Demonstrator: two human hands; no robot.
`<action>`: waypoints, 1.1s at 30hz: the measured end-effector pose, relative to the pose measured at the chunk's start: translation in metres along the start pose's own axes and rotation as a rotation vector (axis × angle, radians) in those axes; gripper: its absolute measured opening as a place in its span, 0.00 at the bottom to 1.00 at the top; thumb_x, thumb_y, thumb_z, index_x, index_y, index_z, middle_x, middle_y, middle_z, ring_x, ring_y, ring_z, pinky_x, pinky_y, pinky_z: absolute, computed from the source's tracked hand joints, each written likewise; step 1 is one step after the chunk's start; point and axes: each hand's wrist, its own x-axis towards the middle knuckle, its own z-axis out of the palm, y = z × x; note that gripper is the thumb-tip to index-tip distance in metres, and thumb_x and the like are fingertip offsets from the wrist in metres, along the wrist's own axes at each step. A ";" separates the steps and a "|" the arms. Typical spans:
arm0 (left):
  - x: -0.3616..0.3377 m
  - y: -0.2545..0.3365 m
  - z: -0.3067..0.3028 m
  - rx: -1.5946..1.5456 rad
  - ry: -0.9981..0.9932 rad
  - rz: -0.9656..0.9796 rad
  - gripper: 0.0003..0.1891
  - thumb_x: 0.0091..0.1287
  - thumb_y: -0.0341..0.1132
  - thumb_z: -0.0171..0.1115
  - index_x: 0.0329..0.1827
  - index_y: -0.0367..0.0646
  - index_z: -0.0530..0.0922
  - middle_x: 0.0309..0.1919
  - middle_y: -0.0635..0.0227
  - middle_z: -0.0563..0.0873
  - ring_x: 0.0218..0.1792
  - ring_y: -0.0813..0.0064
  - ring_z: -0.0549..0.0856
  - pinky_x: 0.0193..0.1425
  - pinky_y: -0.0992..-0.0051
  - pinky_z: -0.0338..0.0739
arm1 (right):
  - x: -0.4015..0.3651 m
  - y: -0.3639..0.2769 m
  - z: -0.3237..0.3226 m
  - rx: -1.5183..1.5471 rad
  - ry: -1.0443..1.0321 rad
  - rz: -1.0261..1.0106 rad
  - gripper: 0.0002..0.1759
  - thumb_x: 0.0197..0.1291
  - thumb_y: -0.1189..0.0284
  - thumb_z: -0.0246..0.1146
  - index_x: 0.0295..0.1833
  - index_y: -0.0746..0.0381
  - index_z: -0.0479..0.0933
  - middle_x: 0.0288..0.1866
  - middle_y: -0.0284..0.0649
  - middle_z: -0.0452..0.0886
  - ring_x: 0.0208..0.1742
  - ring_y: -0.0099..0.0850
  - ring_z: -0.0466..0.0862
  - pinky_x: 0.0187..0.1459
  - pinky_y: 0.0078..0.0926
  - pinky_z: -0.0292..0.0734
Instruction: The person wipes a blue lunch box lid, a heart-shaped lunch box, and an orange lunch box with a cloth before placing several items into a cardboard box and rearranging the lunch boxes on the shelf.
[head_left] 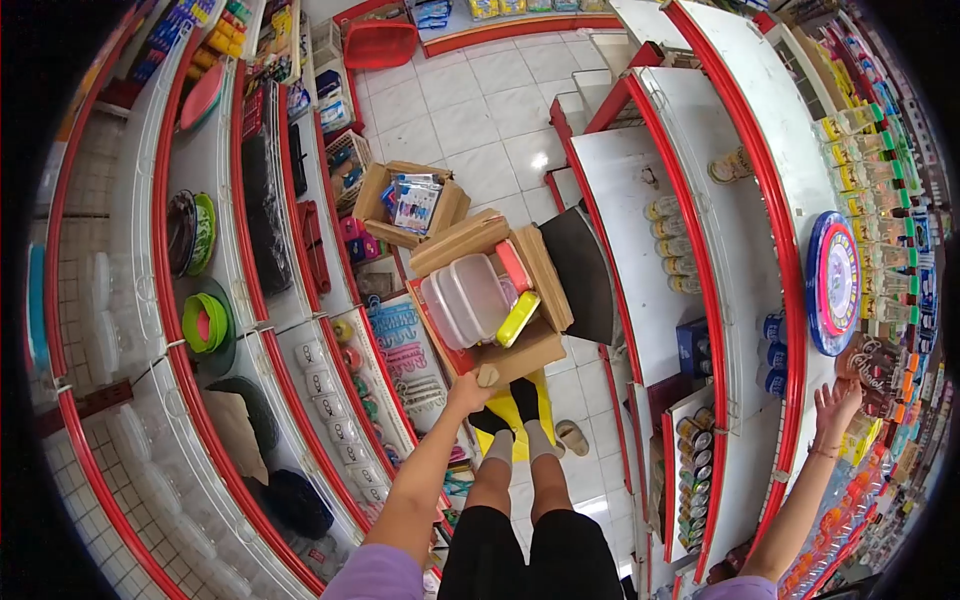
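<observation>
My left hand is closed on the near corner of an open cardboard box, its fingers partly hidden by the cardboard. Inside the box lie clear plastic containers, a yellow-green lidded container and a red one. On the other side, my right hand reaches to the top of the right-hand shelf, palm up and fingers apart. Its fingertips are right by a brown package with white lettering. A round blue and pink plate-like item stands just beyond that package.
My feet are on a yellow surface, with sandals on the tiles to its right. A second cardboard box holds packets. Red-edged shelves flank the aisle, carrying bowls, glasses and cans. Bottles line the far right.
</observation>
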 end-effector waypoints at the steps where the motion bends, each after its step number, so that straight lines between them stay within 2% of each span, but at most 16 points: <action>1: 0.005 -0.006 0.003 -0.049 0.010 0.009 0.28 0.49 0.43 0.66 0.57 0.53 0.75 0.44 0.52 0.83 0.47 0.57 0.82 0.51 0.63 0.76 | 0.004 0.008 -0.004 -0.009 0.010 -0.034 0.32 0.57 0.48 0.54 0.65 0.48 0.59 0.61 0.41 0.58 0.52 0.40 0.68 0.52 0.42 0.67; 2: 0.007 -0.009 0.002 -0.057 0.011 0.026 0.28 0.49 0.43 0.65 0.57 0.53 0.74 0.43 0.52 0.83 0.48 0.56 0.82 0.51 0.63 0.76 | 0.009 0.017 -0.013 -0.021 0.018 -0.069 0.31 0.58 0.49 0.54 0.64 0.49 0.59 0.59 0.40 0.61 0.51 0.38 0.68 0.50 0.40 0.68; 4: 0.009 -0.008 -0.001 -0.080 0.016 0.062 0.29 0.50 0.42 0.65 0.59 0.54 0.73 0.43 0.51 0.83 0.48 0.55 0.81 0.51 0.63 0.75 | 0.015 0.033 -0.030 -0.192 0.050 -0.285 0.28 0.61 0.53 0.53 0.64 0.51 0.59 0.54 0.37 0.65 0.44 0.29 0.69 0.44 0.34 0.68; 5: 0.011 -0.007 -0.001 0.014 0.049 0.097 0.30 0.49 0.42 0.65 0.60 0.55 0.72 0.46 0.51 0.81 0.48 0.55 0.81 0.51 0.62 0.75 | -0.034 0.028 0.001 -0.197 0.111 -0.397 0.24 0.63 0.60 0.52 0.62 0.56 0.60 0.47 0.35 0.68 0.37 0.23 0.67 0.39 0.26 0.67; 8: 0.012 0.004 -0.003 0.285 0.100 0.186 0.33 0.49 0.42 0.66 0.63 0.58 0.68 0.56 0.52 0.73 0.49 0.52 0.80 0.53 0.59 0.75 | -0.108 0.046 0.046 -0.197 -0.018 -0.610 0.18 0.65 0.66 0.50 0.59 0.59 0.63 0.41 0.33 0.68 0.33 0.20 0.67 0.36 0.19 0.66; 10: 0.004 0.031 -0.002 0.429 0.106 0.215 0.35 0.49 0.42 0.66 0.65 0.62 0.66 0.63 0.52 0.66 0.49 0.49 0.80 0.54 0.57 0.74 | -0.138 0.079 0.067 -0.243 -0.177 -0.595 0.18 0.64 0.72 0.48 0.60 0.62 0.63 0.39 0.32 0.69 0.35 0.19 0.69 0.34 0.17 0.66; 12: 0.001 0.062 0.002 0.453 0.058 0.207 0.35 0.50 0.43 0.67 0.65 0.65 0.66 0.67 0.52 0.58 0.52 0.48 0.78 0.55 0.52 0.72 | -0.174 0.116 0.103 -0.284 -0.249 -0.544 0.16 0.63 0.72 0.48 0.56 0.62 0.65 0.35 0.32 0.69 0.32 0.20 0.69 0.32 0.17 0.68; 13: 0.006 0.073 0.008 0.464 0.038 0.201 0.35 0.51 0.43 0.67 0.65 0.66 0.66 0.69 0.52 0.54 0.53 0.47 0.77 0.56 0.50 0.71 | -0.177 0.147 0.110 -0.283 -0.343 -0.430 0.16 0.62 0.74 0.49 0.56 0.62 0.65 0.35 0.33 0.69 0.31 0.19 0.70 0.29 0.16 0.67; 16: 0.050 0.074 0.044 0.419 0.296 0.408 0.34 0.51 0.45 0.66 0.64 0.66 0.67 0.69 0.48 0.51 0.62 0.47 0.69 0.57 0.44 0.67 | -0.212 0.229 0.129 -0.205 -0.532 -0.009 0.17 0.59 0.79 0.49 0.55 0.62 0.66 0.35 0.33 0.69 0.27 0.19 0.72 0.24 0.13 0.67; 19: 0.098 0.075 0.071 0.598 0.417 0.292 0.29 0.52 0.42 0.66 0.61 0.62 0.72 0.70 0.46 0.49 0.67 0.48 0.60 0.58 0.41 0.65 | -0.256 0.286 0.125 -0.386 -0.692 0.130 0.17 0.57 0.80 0.52 0.54 0.62 0.67 0.36 0.34 0.70 0.29 0.19 0.74 0.26 0.14 0.71; 22: 0.125 0.079 0.077 0.506 0.280 0.000 0.23 0.52 0.38 0.64 0.55 0.58 0.78 0.68 0.47 0.54 0.67 0.48 0.61 0.58 0.44 0.66 | -0.276 0.321 0.107 -0.498 -0.775 0.213 0.18 0.55 0.82 0.54 0.53 0.63 0.68 0.37 0.35 0.71 0.31 0.21 0.76 0.29 0.16 0.73; 25: 0.136 0.074 0.063 0.472 0.103 0.018 0.20 0.53 0.34 0.62 0.52 0.57 0.80 0.65 0.46 0.60 0.63 0.49 0.66 0.57 0.46 0.67 | -0.264 0.349 0.085 -0.569 -0.857 0.156 0.18 0.54 0.83 0.55 0.52 0.64 0.69 0.35 0.36 0.72 0.31 0.22 0.77 0.30 0.17 0.74; 28: 0.096 0.078 0.040 0.389 0.203 0.159 0.22 0.51 0.32 0.63 0.53 0.54 0.79 0.60 0.46 0.65 0.57 0.50 0.71 0.58 0.55 0.69 | -0.240 0.334 0.086 -0.666 -0.896 0.065 0.15 0.53 0.81 0.56 0.49 0.65 0.72 0.31 0.37 0.75 0.29 0.24 0.78 0.31 0.19 0.74; 30: 0.052 0.080 0.022 0.309 0.319 0.252 0.25 0.48 0.29 0.61 0.53 0.51 0.79 0.53 0.48 0.70 0.54 0.50 0.73 0.57 0.58 0.70 | -0.216 0.339 0.080 -0.701 -0.901 0.041 0.15 0.54 0.80 0.58 0.48 0.64 0.73 0.30 0.37 0.76 0.29 0.24 0.78 0.30 0.19 0.74; 31: 0.032 0.079 0.015 0.268 0.378 0.301 0.26 0.47 0.27 0.61 0.54 0.50 0.78 0.49 0.50 0.72 0.52 0.49 0.74 0.56 0.60 0.71 | -0.202 0.350 0.075 -0.748 -0.951 -0.029 0.17 0.56 0.78 0.56 0.53 0.63 0.70 0.34 0.38 0.76 0.29 0.24 0.78 0.30 0.19 0.72; 33: -0.004 0.065 0.005 0.106 0.514 0.477 0.24 0.45 0.24 0.62 0.50 0.44 0.79 0.54 0.47 0.71 0.53 0.48 0.74 0.55 0.65 0.72 | -0.191 0.353 0.084 -0.721 -0.939 -0.009 0.16 0.54 0.76 0.60 0.50 0.64 0.72 0.32 0.38 0.76 0.27 0.25 0.78 0.30 0.20 0.73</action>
